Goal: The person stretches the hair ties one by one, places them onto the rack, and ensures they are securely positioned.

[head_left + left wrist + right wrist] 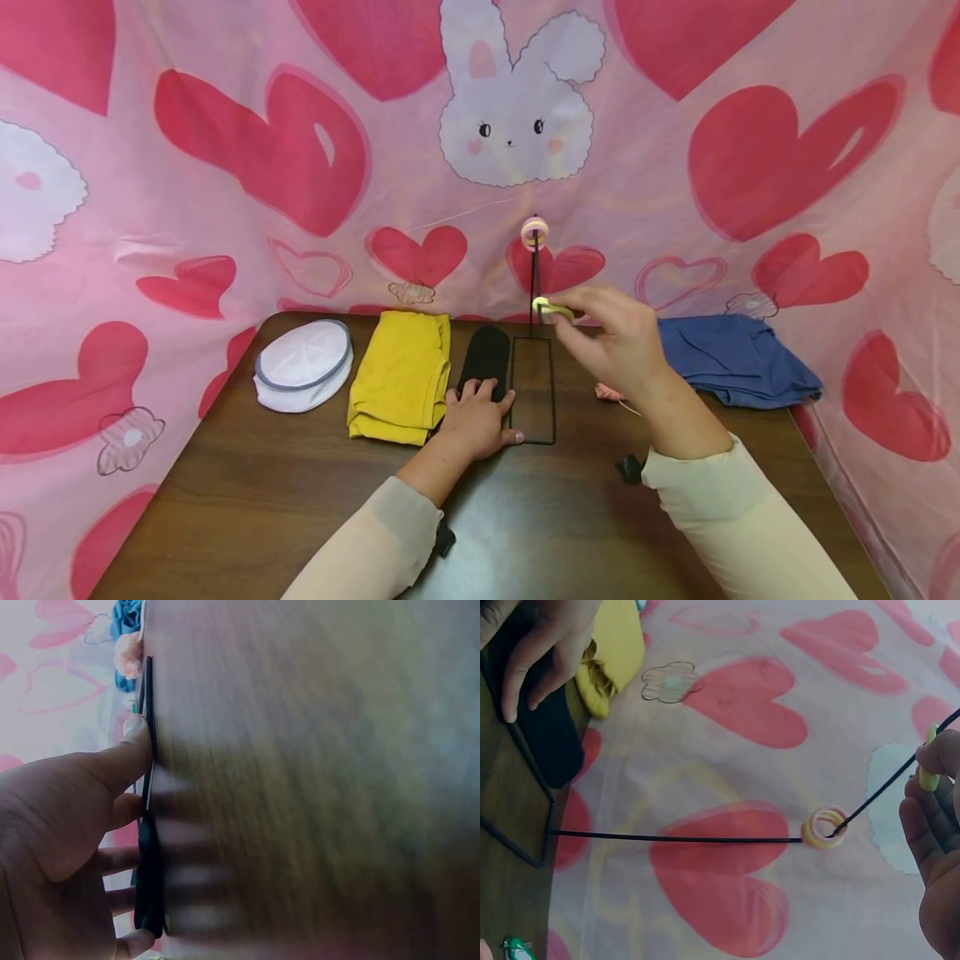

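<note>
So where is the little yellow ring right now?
In the head view, the yellow ring is pinched in the right hand, beside the thin black stand, above the table's far middle.

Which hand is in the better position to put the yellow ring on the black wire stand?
Probably the right hand: it pinches the yellow ring close to the upright rod of the wire stand. The left hand lies on the stand's base, seemingly steadying it.

table (262,500) | white cap (303,364) | yellow cloth (401,375) | black insole (486,354) | wire stand (533,417) | blue cloth (731,358)
</note>
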Demonstrator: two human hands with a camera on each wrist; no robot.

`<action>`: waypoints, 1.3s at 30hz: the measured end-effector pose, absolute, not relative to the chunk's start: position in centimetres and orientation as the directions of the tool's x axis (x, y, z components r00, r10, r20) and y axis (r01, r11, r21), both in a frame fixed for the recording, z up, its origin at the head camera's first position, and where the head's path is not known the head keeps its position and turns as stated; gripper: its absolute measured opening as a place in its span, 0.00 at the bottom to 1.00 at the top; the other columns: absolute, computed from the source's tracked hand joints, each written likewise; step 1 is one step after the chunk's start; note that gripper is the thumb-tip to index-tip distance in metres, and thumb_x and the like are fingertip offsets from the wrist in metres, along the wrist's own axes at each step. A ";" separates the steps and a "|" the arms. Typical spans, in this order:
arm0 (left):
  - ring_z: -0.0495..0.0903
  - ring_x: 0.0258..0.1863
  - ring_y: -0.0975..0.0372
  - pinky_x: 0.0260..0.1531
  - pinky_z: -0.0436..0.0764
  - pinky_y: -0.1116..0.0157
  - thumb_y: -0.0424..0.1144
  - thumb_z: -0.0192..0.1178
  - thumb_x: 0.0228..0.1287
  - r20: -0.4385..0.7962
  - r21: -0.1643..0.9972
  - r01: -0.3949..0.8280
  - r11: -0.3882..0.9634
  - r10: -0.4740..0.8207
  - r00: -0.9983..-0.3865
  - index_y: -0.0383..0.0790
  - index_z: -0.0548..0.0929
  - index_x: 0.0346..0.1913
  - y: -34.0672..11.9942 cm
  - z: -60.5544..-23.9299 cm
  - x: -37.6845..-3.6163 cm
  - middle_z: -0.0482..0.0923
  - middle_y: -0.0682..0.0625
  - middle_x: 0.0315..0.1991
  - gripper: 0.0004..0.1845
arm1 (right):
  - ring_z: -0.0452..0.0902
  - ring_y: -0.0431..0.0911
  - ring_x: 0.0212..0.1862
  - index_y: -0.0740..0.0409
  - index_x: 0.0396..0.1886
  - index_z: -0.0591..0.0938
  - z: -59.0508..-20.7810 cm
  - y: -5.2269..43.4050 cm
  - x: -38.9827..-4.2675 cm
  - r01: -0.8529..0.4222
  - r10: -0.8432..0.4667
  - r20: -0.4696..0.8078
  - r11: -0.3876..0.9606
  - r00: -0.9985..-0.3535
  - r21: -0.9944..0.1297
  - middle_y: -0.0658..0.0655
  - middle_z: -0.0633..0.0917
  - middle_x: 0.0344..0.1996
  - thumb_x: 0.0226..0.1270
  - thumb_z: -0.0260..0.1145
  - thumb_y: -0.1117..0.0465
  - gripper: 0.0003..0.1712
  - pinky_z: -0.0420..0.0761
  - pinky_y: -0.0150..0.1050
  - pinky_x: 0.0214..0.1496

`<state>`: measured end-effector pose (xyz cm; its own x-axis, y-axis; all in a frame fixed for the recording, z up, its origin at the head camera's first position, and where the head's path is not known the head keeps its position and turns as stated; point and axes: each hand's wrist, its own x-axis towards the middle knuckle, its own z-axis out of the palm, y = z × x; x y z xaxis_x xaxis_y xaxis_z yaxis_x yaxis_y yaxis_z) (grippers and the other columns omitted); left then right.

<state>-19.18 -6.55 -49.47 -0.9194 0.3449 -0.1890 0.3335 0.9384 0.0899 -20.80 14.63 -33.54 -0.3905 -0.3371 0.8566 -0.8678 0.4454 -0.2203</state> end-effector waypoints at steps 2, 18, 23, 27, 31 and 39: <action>0.59 0.74 0.45 0.67 0.58 0.36 0.74 0.55 0.65 -0.190 0.086 0.333 0.939 0.344 -0.920 0.62 0.67 0.79 -6.6 -49.5 -19.2 0.60 0.46 0.79 0.43 | 0.87 0.45 0.39 0.59 0.44 0.92 -33.8 14.5 -21.3 -0.862 -0.325 0.855 0.448 -0.404 -0.237 0.52 0.92 0.40 0.56 0.77 0.71 0.15 0.87 0.41 0.37; 0.59 0.74 0.45 0.67 0.58 0.36 0.76 0.54 0.65 -0.192 0.072 0.333 0.940 0.341 -0.920 0.63 0.65 0.80 -6.6 -49.8 -19.5 0.60 0.46 0.79 0.44 | 0.84 0.45 0.40 0.61 0.45 0.91 -34.6 12.9 -25.0 -0.789 -0.188 0.850 0.510 -0.492 -0.344 0.56 0.89 0.41 0.63 0.74 0.67 0.11 0.80 0.31 0.50; 0.59 0.74 0.45 0.66 0.58 0.36 0.76 0.55 0.64 -0.190 0.078 0.337 0.938 0.346 -0.919 0.63 0.66 0.80 -6.6 -50.0 -19.5 0.60 0.46 0.79 0.44 | 0.85 0.47 0.39 0.62 0.46 0.91 -34.8 12.6 -26.2 -0.780 -0.155 0.853 0.511 -0.498 -0.362 0.58 0.89 0.41 0.63 0.74 0.68 0.12 0.86 0.41 0.45; 0.59 0.74 0.45 0.67 0.58 0.36 0.76 0.55 0.64 -0.188 0.078 0.340 0.937 0.349 -0.918 0.63 0.66 0.80 -6.6 -50.0 -19.5 0.60 0.46 0.79 0.43 | 0.86 0.48 0.38 0.62 0.46 0.91 -34.9 12.4 -26.9 -0.766 -0.121 0.846 0.506 -0.519 -0.397 0.59 0.89 0.41 0.63 0.75 0.68 0.12 0.87 0.47 0.42; 0.59 0.74 0.45 0.67 0.57 0.36 0.76 0.54 0.65 -0.191 0.075 0.339 0.938 0.347 -0.918 0.63 0.66 0.80 -6.6 -50.0 -19.5 0.60 0.46 0.79 0.43 | 0.86 0.48 0.37 0.62 0.48 0.91 -35.0 12.2 -27.5 -0.748 -0.091 0.832 0.500 -0.547 -0.437 0.59 0.88 0.41 0.63 0.75 0.68 0.13 0.86 0.45 0.41; 0.59 0.74 0.45 0.67 0.58 0.36 0.75 0.55 0.64 -0.184 0.073 0.337 0.939 0.345 -0.920 0.63 0.66 0.80 -6.6 -50.1 -19.3 0.60 0.46 0.79 0.44 | 0.85 0.49 0.37 0.63 0.48 0.90 -35.6 11.5 -28.9 -0.731 -0.004 0.830 0.476 -0.558 -0.489 0.62 0.83 0.45 0.62 0.74 0.69 0.14 0.83 0.33 0.44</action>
<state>-19.34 -6.56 -50.08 -0.9204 0.3447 -0.1843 0.3369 0.9387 0.0734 -28.91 11.53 -35.58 -0.5579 -0.0041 0.8299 -0.7311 0.4758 -0.4890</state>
